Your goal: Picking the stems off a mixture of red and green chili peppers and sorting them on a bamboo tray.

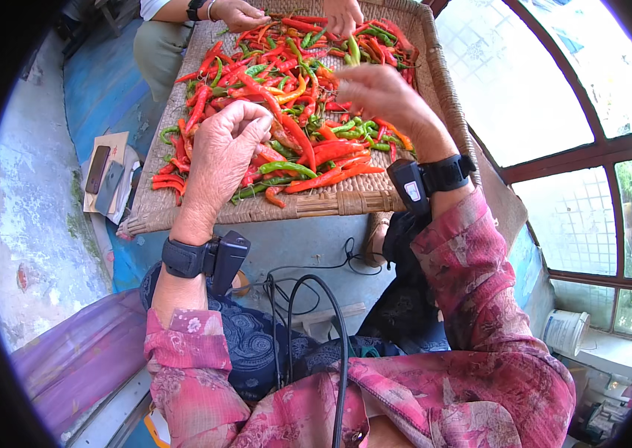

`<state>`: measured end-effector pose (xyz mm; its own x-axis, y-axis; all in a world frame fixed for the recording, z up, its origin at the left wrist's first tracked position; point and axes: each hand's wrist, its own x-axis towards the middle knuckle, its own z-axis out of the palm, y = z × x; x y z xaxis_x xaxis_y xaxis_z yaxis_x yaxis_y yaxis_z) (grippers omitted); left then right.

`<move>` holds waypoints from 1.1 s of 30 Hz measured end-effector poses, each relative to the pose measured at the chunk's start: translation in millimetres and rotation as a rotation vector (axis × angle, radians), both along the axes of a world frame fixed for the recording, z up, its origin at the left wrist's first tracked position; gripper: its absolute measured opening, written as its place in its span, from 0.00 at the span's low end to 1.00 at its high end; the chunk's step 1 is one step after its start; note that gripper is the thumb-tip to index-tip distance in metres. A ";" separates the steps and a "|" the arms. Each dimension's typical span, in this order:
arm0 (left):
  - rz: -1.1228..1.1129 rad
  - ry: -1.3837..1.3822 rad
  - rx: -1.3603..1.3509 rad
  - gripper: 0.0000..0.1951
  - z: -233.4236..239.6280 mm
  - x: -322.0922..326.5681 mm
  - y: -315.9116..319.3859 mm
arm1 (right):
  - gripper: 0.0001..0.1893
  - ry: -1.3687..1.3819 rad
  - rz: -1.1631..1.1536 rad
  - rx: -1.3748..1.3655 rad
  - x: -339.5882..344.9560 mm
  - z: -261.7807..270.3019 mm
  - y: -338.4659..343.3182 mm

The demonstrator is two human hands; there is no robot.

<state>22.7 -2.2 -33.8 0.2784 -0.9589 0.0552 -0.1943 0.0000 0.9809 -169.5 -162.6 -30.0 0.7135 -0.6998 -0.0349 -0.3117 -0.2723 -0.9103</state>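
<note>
A heap of mostly red chili peppers (344, 148), with green and orange ones among them, covers a woven tray with a raised rim (349, 203). Over the near left part of the heap, my left hand (232, 145) has its thumb and forefinger brought together. A long red chili pepper (298, 140) lies just right of these fingertips; whether they pinch anything is hidden. My right hand (386, 98) is blurred above the right side of the heap, its fingers pointing left. Near its fingertips is a pale green pepper (353, 51). What the right hand holds cannot be made out.
Across the tray, another person's hands (237, 14) reach over the peppers. Two phones (108, 180) rest on papers at the left. Black cables (316, 280) loop between my legs and the floor. Framed windows (601, 151) line the right side, with a white bucket (566, 332) below.
</note>
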 end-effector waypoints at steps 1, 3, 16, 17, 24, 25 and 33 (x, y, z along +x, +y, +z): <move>-0.008 -0.011 0.013 0.07 0.8 -0.7 -0.2 | 0.15 0.203 0.150 -0.135 1.3 -2.7 1.8; -0.029 0.002 0.001 0.07 -2.6 -1.0 -2.2 | 0.14 0.308 0.278 -0.425 8.0 -19.9 4.2; 0.063 -0.112 -0.130 0.11 -12.9 -9.8 -8.7 | 0.09 -0.034 0.178 -0.407 32.0 -2.3 38.7; 0.061 -0.110 -0.126 0.11 -12.7 -9.7 -8.0 | 0.10 -0.044 0.207 -0.481 33.1 1.6 48.0; 0.107 -0.037 -0.104 0.09 -5.2 -10.8 -6.9 | 0.11 -0.116 0.250 -0.448 33.9 -5.0 58.0; 0.108 -0.042 -0.104 0.09 -4.9 -5.6 -6.6 | 0.11 -0.122 0.251 -0.449 33.7 -4.5 58.8; 0.258 0.140 -0.052 0.12 -4.3 10.8 -9.0 | 0.14 0.194 0.385 -0.126 4.9 7.6 37.2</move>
